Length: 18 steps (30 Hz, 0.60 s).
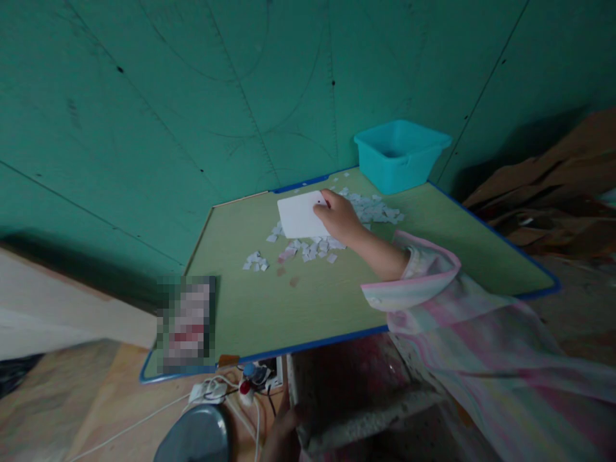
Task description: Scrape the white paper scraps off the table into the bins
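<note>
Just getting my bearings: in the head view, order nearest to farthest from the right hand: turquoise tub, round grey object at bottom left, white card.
1. White card: held in the right hand.
2. Turquoise tub: back right, on the table.
3. Round grey object: bottom left, below the table.

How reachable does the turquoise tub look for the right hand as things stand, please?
Probably yes: only small paper pieces seem to lie between the right hand and the turquoise tub, though that hand holds a white card.
</note>
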Motion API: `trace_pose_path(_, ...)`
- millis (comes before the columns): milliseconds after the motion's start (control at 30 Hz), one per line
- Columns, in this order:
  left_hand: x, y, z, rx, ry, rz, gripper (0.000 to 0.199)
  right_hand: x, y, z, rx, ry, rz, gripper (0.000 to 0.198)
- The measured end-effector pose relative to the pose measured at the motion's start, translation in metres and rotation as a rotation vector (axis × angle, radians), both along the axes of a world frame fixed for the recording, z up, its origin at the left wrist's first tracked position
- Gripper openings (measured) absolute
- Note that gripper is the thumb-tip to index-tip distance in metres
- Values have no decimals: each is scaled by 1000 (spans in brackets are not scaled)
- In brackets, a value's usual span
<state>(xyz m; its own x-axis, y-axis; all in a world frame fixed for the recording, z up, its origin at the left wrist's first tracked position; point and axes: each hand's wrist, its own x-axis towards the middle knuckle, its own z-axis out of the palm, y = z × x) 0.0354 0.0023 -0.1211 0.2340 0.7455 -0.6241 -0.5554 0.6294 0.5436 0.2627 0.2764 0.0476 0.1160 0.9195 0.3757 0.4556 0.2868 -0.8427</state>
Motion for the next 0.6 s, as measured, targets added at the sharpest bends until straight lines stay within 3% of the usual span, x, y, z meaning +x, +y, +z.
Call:
trace_pose_path(167,4,0,-12,-6,-61,26,69,-2,1,-1,-55,62,148,12)
trace_pose_path(367,3,2,-15,-24,-22,38,75,0,2,-1,-91,73,139,8)
trace_pose_path(600,-20,19,-34,-106,146,-82,68,1,3,-3,-150,171,211,10)
